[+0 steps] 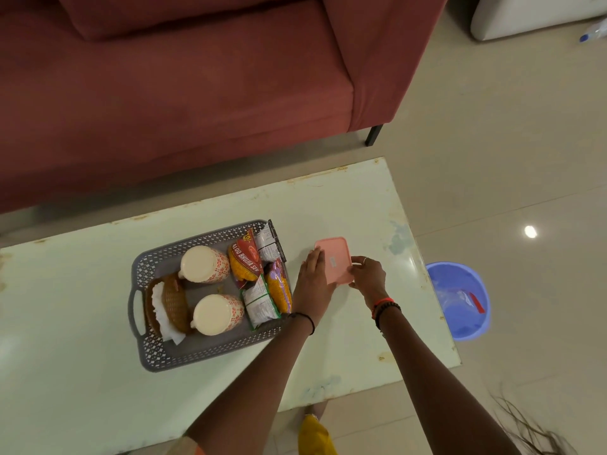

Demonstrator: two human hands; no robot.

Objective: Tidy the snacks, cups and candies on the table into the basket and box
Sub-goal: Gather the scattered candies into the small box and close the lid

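Presently we note the left hand (313,277) lying flat, fingers straight, pressing the left side of the lid. The right hand (368,274) curls thumb and fingers about the lid's near right edge. Both are on the pink box (333,257), which sits on the desk (361,208) just right of the basket (197,356).

We judge the step to be sealing the box; its contents are hidden. The next move calls for even pressure round the rim until the lid seats.

The basket already holds two cups (205,264), snack packets (244,264) and a wicker item (172,303). Beyond stands a red sofa (164,93).
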